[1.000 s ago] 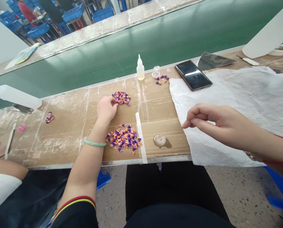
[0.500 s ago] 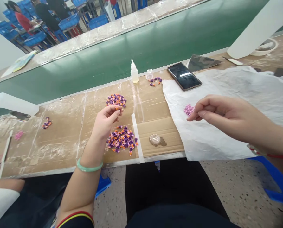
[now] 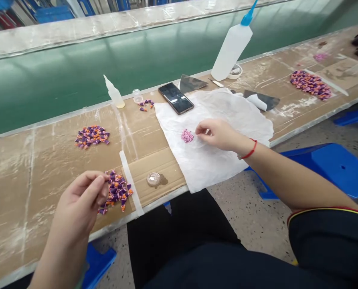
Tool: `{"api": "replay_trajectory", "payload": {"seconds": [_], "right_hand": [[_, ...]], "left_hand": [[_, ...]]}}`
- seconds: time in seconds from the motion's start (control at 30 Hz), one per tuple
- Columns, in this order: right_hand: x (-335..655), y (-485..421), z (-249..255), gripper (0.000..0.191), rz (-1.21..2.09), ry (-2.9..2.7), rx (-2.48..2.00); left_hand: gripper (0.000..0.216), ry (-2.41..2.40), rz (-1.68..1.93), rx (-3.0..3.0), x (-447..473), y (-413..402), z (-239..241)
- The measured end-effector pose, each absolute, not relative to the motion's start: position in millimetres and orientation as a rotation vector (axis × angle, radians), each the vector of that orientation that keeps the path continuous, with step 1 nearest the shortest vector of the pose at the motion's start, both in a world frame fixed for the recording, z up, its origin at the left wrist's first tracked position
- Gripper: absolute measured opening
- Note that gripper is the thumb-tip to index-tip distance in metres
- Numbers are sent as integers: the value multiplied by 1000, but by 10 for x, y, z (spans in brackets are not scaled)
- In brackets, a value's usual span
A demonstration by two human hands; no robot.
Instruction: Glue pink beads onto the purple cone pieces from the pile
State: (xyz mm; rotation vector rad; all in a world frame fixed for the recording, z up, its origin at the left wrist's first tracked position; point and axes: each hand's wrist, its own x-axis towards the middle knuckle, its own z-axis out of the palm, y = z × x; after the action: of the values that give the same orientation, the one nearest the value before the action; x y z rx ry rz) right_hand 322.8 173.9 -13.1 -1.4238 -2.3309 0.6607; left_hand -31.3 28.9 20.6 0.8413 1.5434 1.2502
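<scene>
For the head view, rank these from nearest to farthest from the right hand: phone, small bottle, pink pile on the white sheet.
1. Pink pile: on the white sheet, just left of the right hand.
2. Phone: beyond the pile, partly on the sheet.
3. Small bottle: farther left, past the phone.

On worktop (image 3: 55, 168): far pile (image 3: 92, 137) left, near pile (image 3: 118, 188) before it, slightly right. Strip (image 3: 130, 182) just right of near pile; dish (image 3: 153, 179) right of strip. Dropper bottle (image 3: 115, 95) at back edge, container (image 3: 137, 96) right of it. Sheet (image 3: 193, 168) right of dish, bead heap (image 3: 187, 136) on it, phone (image 3: 176, 98) at its back left edge. Large bottle (image 3: 231, 52) behind sheet, tape roll (image 3: 239, 74) beside its base. Third pile (image 3: 311, 85) far right.
</scene>
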Motion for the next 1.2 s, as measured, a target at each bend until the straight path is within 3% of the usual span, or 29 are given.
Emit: {"api": "replay_trajectory", "payload": {"seconds": [0.97,1.1,1.2], "right_hand": [[3107,1625,-279,11,526,-2392,-1428],[3027,1369,-26,12,763,-2282,-1283],[2875,1120,197,13,875,-2228,-978]], "left_hand": [[24,1429,1215,1005,-11,-79,56],[14,1337,1213,984,304,-48,86],[21,1177,1193,1038,609,44,114]]}}
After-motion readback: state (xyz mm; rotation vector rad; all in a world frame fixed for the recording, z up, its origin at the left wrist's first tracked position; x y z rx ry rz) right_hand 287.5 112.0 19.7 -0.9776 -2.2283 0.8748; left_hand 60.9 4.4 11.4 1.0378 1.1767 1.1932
